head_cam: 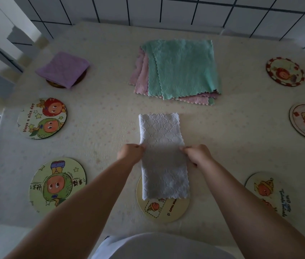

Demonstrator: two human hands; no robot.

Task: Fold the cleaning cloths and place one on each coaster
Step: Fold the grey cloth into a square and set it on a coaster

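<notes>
White cloth (163, 156) sits centre table as a long folded strip, near end draped over the 6 o'clock coaster (163, 208). Left hand (131, 152) and right hand (197, 154) each pinch a long edge at mid-length, fingers curled tight on the fabric. Light, limp microfibre, will sag; best held at edges or corners, not the middle. Next fold probably far end over near. Unfolded stack (177, 70) at 12, purple cloth (63, 69) at 10, seemingly already on a coaster.

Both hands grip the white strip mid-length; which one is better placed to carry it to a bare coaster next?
Probably left: the left hand on the white cloth sits nearer two bare coasters.
</notes>
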